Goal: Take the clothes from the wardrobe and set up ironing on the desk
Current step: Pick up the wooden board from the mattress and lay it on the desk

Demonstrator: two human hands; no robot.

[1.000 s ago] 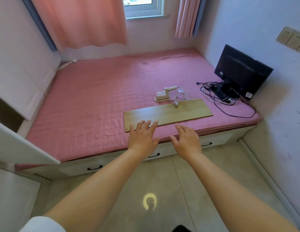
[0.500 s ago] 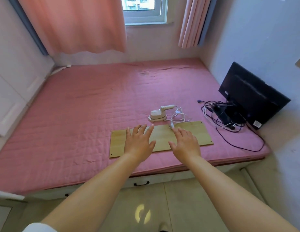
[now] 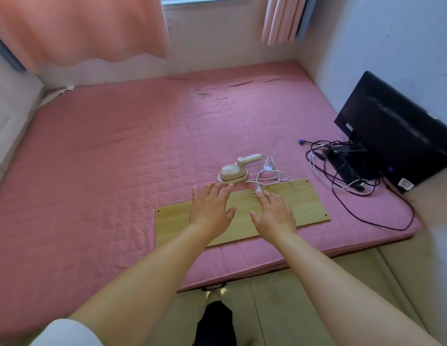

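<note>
From the head camera, a wooden board (image 3: 302, 203) lies flat on the pink mattress (image 3: 117, 171), near its front edge. Both hands hover over the board, holding nothing: the left hand (image 3: 211, 211) with fingers spread, the right hand (image 3: 273, 213) with fingers straight and loosely apart. Just behind the board sits a small white iron (image 3: 233, 172), its cord (image 3: 270, 176) trailing onto the board's far edge. No clothes show anywhere, so fetching them appears still to do; only board and iron seem ready.

Iron (image 3: 233, 172) and tangled cord (image 3: 268, 177) just beyond board (image 3: 302, 203).
</note>
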